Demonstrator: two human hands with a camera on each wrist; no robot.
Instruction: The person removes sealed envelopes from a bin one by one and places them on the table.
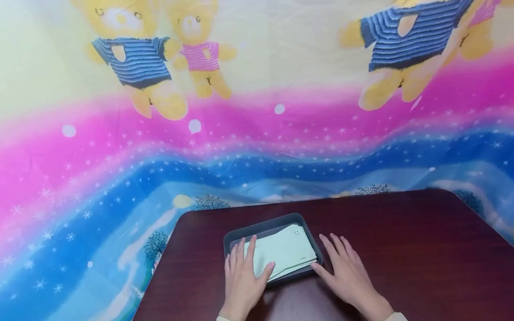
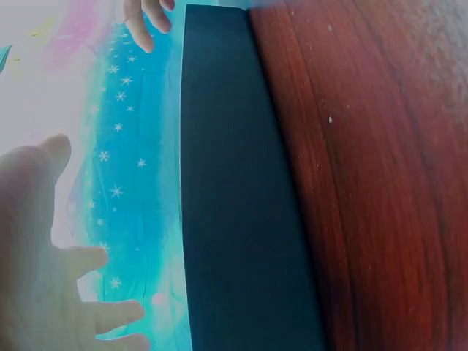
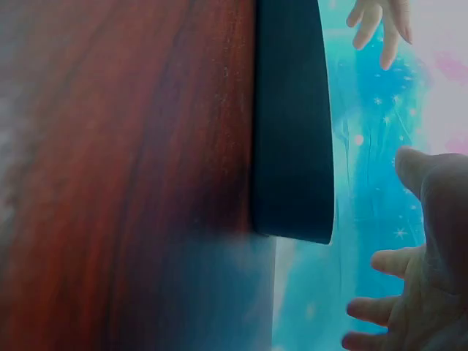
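A dark grey rectangular tray [image 1: 263, 228] sits on the table, holding a loose stack of pale green paper sheets or cards [image 1: 286, 252] with small dark printing. My left hand [image 1: 242, 278] hovers over the tray's left side with fingers spread, hiding part of the stack. Just off the right rim is my right hand [image 1: 347, 272], fingers extended and thumb near the tray's front right corner. Each wrist view shows the tray's outer wall [image 2: 227, 183] close up. In them the left hand [image 2: 33, 256] and the right hand [image 3: 435, 270] have straight, parted fingers and grip nothing.
A dark reddish-brown wooden table [image 1: 417, 240] with rounded far corners carries the tray. Behind it hangs a cloth backdrop [image 1: 257, 125] printed with teddy bears, snowflakes and pink and blue bands. The table's far edge runs close to this cloth.
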